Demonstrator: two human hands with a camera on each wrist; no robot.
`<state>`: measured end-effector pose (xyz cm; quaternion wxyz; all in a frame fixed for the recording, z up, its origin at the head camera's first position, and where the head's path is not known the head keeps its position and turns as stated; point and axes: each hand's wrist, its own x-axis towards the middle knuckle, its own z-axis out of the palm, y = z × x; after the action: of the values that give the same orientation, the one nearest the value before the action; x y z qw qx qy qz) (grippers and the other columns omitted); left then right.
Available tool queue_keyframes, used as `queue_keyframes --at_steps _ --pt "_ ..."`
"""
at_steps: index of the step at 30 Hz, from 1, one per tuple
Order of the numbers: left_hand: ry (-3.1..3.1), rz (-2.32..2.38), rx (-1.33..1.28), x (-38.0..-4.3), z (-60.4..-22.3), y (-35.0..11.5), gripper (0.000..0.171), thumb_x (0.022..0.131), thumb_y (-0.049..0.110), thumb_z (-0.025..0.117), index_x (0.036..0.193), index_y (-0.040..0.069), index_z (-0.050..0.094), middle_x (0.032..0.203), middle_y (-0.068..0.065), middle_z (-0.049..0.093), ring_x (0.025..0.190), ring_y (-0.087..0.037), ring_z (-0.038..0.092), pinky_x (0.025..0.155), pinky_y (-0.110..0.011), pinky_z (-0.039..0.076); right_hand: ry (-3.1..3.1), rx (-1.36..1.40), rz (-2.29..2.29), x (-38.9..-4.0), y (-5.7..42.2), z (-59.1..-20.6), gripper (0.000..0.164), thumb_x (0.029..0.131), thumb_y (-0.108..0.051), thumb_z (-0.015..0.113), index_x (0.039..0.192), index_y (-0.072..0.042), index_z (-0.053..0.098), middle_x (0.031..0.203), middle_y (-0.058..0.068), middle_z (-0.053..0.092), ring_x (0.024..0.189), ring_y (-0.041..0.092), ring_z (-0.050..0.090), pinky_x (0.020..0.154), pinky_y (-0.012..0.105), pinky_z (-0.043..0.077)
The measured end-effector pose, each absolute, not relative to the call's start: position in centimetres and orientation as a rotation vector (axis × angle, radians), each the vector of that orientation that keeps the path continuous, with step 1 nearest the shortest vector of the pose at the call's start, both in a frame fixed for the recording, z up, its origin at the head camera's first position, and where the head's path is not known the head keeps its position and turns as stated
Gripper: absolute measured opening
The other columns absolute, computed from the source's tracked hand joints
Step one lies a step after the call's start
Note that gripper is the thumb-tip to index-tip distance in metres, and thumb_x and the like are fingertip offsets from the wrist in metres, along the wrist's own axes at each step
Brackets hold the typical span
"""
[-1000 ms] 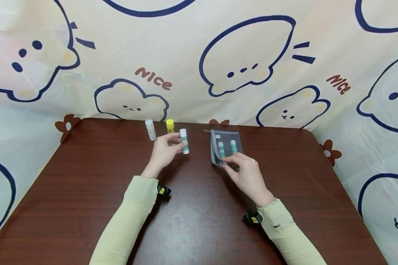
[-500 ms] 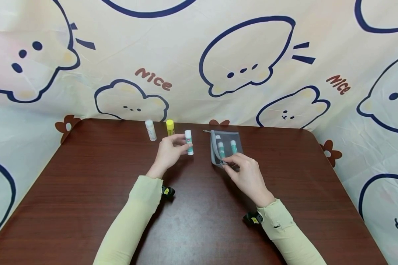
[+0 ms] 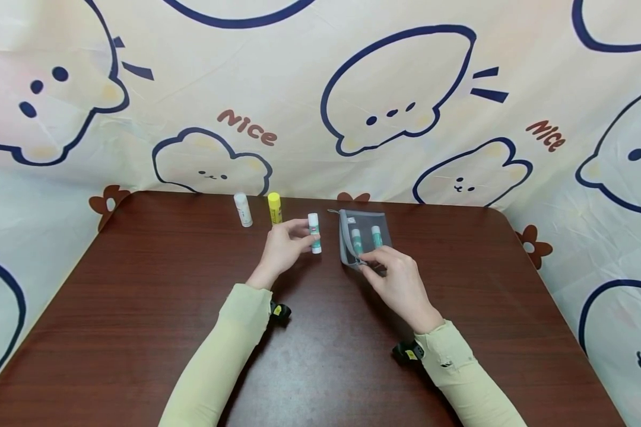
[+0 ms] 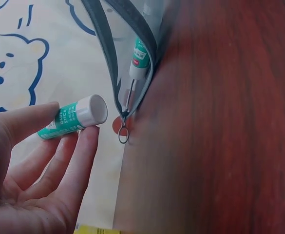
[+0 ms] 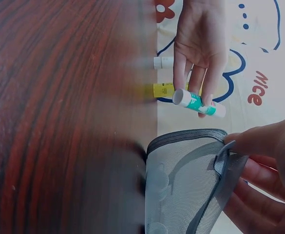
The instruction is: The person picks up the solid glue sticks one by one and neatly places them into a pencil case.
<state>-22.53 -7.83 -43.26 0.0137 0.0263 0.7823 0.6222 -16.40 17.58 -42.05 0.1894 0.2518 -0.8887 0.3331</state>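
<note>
My left hand [image 3: 282, 249] pinches a green-and-white glue stick [image 3: 314, 232] upright between thumb and fingers, just left of a grey mesh zip pouch [image 3: 371, 220]. The pouch's zipper side faces the left hand, and its mouth gapes in the left wrist view. My right hand [image 3: 400, 284] pinches the pouch's near edge by the zipper [image 5: 225, 148]. Inside the pouch two more green-and-white glue sticks [image 3: 376, 236] show through the mesh. The held glue stick [image 4: 74, 117] is apart from the pouch.
A white glue stick [image 3: 243, 210] and a yellow glue stick [image 3: 275, 207] stand near the back edge of the brown table [image 3: 139, 296]. A patterned cloth [image 3: 299, 77] hangs behind and at both sides.
My left hand has moved right with the glue stick, closer to the pouch, showing more of the yellow stick behind it. The right hand and pouch have stayed in place.
</note>
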Motion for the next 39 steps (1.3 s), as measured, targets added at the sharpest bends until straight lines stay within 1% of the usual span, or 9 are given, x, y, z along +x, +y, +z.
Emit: queue_keyframes --at_steps 7,19,29,35,39 --pt "2.399 1.954 0.089 -22.9 -43.5 -7.1 0.042 0.092 0.01 0.078 0.131 0.0 0.065 0.108 -0.015 0.069 0.087 -0.024 0.073 0.074 -0.033 0.061 -2.489 0.717 0.945 -16.4 17.6 -42.1 0.019 0.085 -0.002 0.082 0.102 -0.009 0.079 0.092 -0.002 0.07 0.081 0.007 0.068 0.07 0.027 0.059" --pt "2.4 1.899 0.137 -23.4 -43.8 -5.7 0.042 0.092 0.009 0.078 0.131 0.0 0.066 0.106 -0.015 0.07 0.085 -0.024 0.074 0.074 -0.034 0.061 -2.471 0.722 0.953 -16.4 17.7 -41.9 0.019 0.085 -0.002 0.083 0.102 -0.009 0.079 0.093 -0.002 0.07 0.082 0.007 0.068 0.07 0.028 0.059" --pt "2.39 1.91 0.116 -23.8 -44.0 -4.6 0.043 0.092 0.008 0.077 0.132 0.0 0.065 0.103 -0.014 0.071 0.084 -0.023 0.074 0.072 -0.032 0.061 -2.473 0.715 0.965 -16.4 17.6 -41.9 0.018 0.086 -0.004 0.082 0.103 -0.008 0.078 0.094 -0.001 0.069 0.081 0.008 0.067 0.07 0.03 0.06" --pt "2.397 1.888 0.088 -24.0 -44.0 -4.0 0.047 0.092 0.008 0.078 0.136 0.001 0.062 0.102 -0.015 0.071 0.081 -0.023 0.073 0.07 -0.032 0.061 -2.462 0.718 0.972 -16.4 17.6 -42.0 0.018 0.085 -0.003 0.082 0.103 -0.008 0.079 0.093 -0.001 0.069 0.081 0.008 0.068 0.07 0.031 0.06" --pt "2.399 1.872 0.045 -24.1 -44.0 -3.6 0.046 0.092 0.009 0.077 0.135 0.001 0.062 0.101 -0.015 0.072 0.08 -0.023 0.074 0.07 -0.033 0.061 -2.456 0.717 0.972 -16.4 17.6 -42.0 0.019 0.084 -0.002 0.083 0.102 -0.007 0.079 0.093 -0.001 0.07 0.081 0.008 0.068 0.07 0.03 0.06"
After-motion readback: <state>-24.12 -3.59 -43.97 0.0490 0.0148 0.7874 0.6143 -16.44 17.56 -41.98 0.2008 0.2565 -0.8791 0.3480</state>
